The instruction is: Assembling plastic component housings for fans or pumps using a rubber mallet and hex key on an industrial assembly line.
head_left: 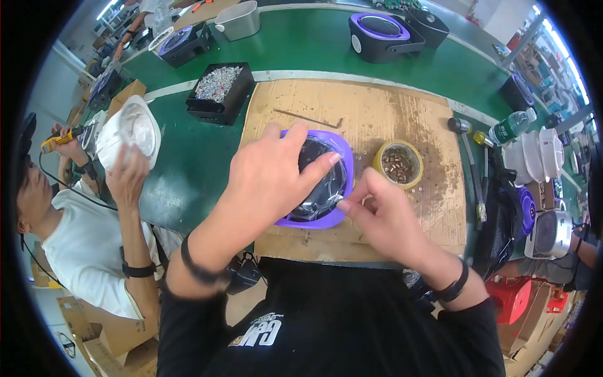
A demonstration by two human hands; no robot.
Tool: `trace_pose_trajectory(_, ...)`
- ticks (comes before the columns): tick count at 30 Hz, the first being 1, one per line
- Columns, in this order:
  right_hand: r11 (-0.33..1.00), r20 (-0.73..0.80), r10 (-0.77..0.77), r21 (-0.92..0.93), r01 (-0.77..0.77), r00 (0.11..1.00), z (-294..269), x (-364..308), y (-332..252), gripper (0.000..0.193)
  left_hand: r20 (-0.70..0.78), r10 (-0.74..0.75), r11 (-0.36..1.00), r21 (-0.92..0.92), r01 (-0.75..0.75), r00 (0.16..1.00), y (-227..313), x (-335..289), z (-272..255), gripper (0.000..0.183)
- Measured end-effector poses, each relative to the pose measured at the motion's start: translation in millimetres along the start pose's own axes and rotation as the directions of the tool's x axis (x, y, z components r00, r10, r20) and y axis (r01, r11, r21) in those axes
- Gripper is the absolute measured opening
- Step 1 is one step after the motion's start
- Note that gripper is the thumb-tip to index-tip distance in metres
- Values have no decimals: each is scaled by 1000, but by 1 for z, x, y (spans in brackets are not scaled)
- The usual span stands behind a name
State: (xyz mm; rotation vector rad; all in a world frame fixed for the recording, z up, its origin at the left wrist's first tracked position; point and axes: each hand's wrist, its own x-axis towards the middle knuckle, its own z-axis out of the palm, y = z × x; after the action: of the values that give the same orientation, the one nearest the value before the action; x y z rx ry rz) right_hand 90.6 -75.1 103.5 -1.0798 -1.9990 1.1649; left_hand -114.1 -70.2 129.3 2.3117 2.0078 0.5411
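A purple plastic housing [349, 165] with a dark, shiny round centre [326, 188] lies on a cardboard sheet in front of me. My left hand [276, 166] grips it from the left, fingers bent over its far side and thumb lying across the dark centre. At its right edge, my right hand [383, 210] has thumb and forefinger pinched together; whatever is between them is too small to make out. Just right of the housing stands a yellow tape roll [379, 162] with small copper-coloured metal parts [397, 166] inside. Beyond the housing lies a thin L-shaped metal rod [308, 118].
A black bin [220, 113] of small metal parts stands far left of the cardboard [433, 213]. Hammers [468, 144], a green-labelled bottle [512, 127] and white housings [534, 156] are at right. At left, a co-worker holds a white housing [113, 141] and yellow screwdriver [59, 139]. Purple-and-black units [380, 38] sit farther back.
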Motion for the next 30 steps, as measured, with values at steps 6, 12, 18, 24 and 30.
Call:
trace_pose_trajectory(6,990,-88,99,106,-89,991,9,-14,16,21,237,-124,991,-20,133,964,14,-14,-31,90)
trace_pose_trajectory(12,956,-11,60,288,-54,998,1,-22,3,21,240,-146,969,-161,187,960,21,-21,-55,87)
trace_pose_trajectory(18,697,60,221,688,-200,974,-24,-10,-23,22,137,123,-90,-985,148,983,32,-32,-23,92)
trace_pose_trajectory(24,429,320,329,787,-442,888,-47,-35,-1,14,-38,408,-85,-996,-3,912,30,-32,4,98)
trace_pose_trajectory(30,807,-366,532,494,-325,764,-127,-96,45,32,-240,-16,599,-780,-183,971,-12,-39,7,69)
